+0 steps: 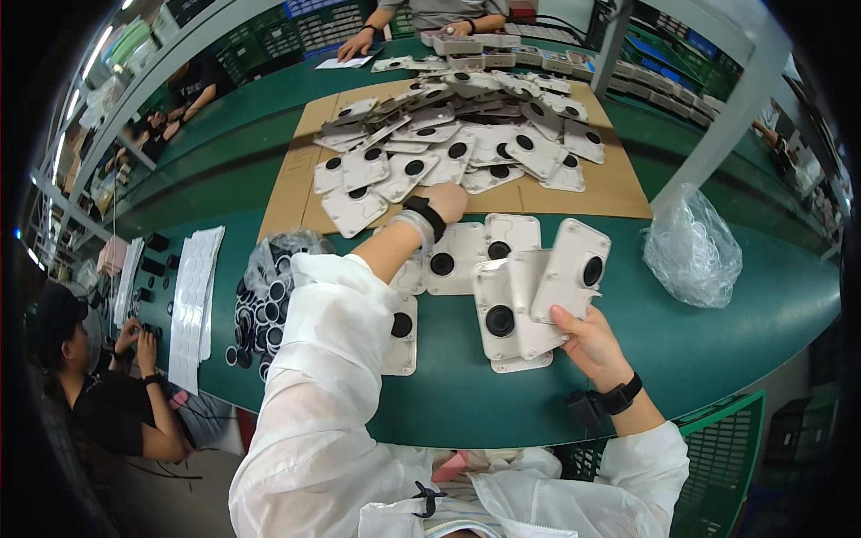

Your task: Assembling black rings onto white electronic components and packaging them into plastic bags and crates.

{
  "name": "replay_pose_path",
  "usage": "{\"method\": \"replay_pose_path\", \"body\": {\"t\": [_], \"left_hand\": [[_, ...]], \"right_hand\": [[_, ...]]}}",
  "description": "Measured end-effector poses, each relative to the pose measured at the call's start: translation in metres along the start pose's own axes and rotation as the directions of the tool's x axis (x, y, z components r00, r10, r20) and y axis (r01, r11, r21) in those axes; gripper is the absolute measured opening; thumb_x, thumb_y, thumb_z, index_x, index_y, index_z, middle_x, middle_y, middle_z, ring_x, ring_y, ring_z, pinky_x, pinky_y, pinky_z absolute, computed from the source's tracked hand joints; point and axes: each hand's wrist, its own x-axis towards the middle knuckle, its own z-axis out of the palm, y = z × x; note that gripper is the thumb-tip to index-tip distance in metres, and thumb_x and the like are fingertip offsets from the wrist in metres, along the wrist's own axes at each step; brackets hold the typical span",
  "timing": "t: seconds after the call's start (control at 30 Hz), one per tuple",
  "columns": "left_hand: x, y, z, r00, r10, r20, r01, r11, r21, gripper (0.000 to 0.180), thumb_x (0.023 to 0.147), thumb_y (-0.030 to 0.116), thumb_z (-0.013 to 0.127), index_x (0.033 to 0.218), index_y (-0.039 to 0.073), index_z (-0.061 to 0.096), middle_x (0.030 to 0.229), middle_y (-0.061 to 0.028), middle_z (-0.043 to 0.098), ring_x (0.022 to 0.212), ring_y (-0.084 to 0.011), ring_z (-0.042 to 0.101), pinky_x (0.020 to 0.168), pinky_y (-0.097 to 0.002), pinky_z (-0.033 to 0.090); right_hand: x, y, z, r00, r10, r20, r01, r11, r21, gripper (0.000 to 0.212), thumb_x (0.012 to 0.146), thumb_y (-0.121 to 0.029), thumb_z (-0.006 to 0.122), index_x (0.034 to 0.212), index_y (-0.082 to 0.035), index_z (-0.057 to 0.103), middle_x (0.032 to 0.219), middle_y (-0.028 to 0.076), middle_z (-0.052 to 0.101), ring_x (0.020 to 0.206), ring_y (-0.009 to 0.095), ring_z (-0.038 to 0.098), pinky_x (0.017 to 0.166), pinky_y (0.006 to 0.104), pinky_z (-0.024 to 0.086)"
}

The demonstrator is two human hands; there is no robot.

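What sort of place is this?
Probably a factory assembly area: off-white plastic housings piled on a cardboard sheet, a heap of round black-and-white parts on the green workbench, and a co-worker on the left.

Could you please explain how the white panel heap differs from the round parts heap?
The heap of white plastic panels is wider and holds rectangular pieces; the heap of black-and-grey parts is smaller and holds round ones. The panel heap rests on brown cardboard, the parts heap on the green tabletop. Both contain overlapping pieces.
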Motion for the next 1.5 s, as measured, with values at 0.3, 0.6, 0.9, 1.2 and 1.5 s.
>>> {"method": "replay_pose_path", "body": {"t": [0.3,0.6,0.9,1.2,1.5], "left_hand": [[-0.209,-0.025,-0.093,0.981,-0.148,-0.125,0.003,0.656,-0.755,0.027,0.087,0.022,0.051,0.082,-0.003,0.059,0.071,-0.0199,0.061,0.066,-0.0350,0.060,0.061,-0.0422,0.047],[-0.331,0.005,-0.033,0.879,-0.415,-0.234,0.229,0.798,-0.557,0.035,0.077,0.021,0.070,0.101,-0.001,0.057,0.090,-0.0147,0.058,0.084,-0.0277,0.059,0.074,-0.0349,0.048],[-0.285,0.070,-0.016,0.659,-0.751,0.029,0.659,0.560,-0.502,0.109,0.054,0.052,0.081,0.131,-0.008,0.033,0.102,-0.0168,0.046,0.097,-0.0308,0.047,0.072,-0.0441,0.045],[-0.291,0.070,-0.003,0.702,-0.697,0.150,0.672,0.577,-0.465,0.123,0.049,0.046,0.086,0.138,-0.007,0.020,0.107,-0.0203,0.044,0.099,-0.0360,0.045,0.074,-0.0462,0.046],[-0.300,0.078,0.018,0.743,-0.669,0.014,0.416,0.446,-0.793,0.083,0.056,0.025,0.087,0.115,-0.009,0.039,0.097,-0.0212,0.055,0.088,-0.0344,0.058,0.074,-0.0375,0.049]], "right_hand": [[0.027,-0.005,0.014,0.990,0.141,-0.012,-0.140,0.989,0.045,0.043,0.090,-0.013,0.059,0.130,-0.005,0.044,0.124,0.006,0.055,0.112,0.022,0.054,0.097,0.0383,0.044],[0.247,-0.074,0.115,0.997,-0.046,-0.065,0.039,0.993,-0.107,0.038,0.084,-0.018,0.068,0.117,-0.005,0.056,0.110,0.007,0.061,0.103,0.020,0.057,0.090,0.0411,0.046],[0.190,-0.059,0.081,0.768,-0.558,0.315,0.284,-0.144,-0.948,0.069,0.073,-0.037,0.074,0.120,0.003,0.043,0.100,0.023,0.059,0.085,0.039,0.061,0.076,0.0436,0.050],[-0.021,0.034,0.070,0.963,-0.268,-0.039,-0.142,-0.377,-0.915,0.102,0.065,-0.048,0.078,0.138,-0.002,0.023,0.108,0.027,0.050,0.099,0.040,0.054,0.081,0.0454,0.047],[-0.060,-0.015,0.025,0.973,-0.229,-0.013,0.057,0.296,-0.953,0.092,0.072,-0.033,0.077,0.140,-0.001,0.024,0.115,0.024,0.050,0.104,0.029,0.054,0.080,0.0371,0.048]]}}
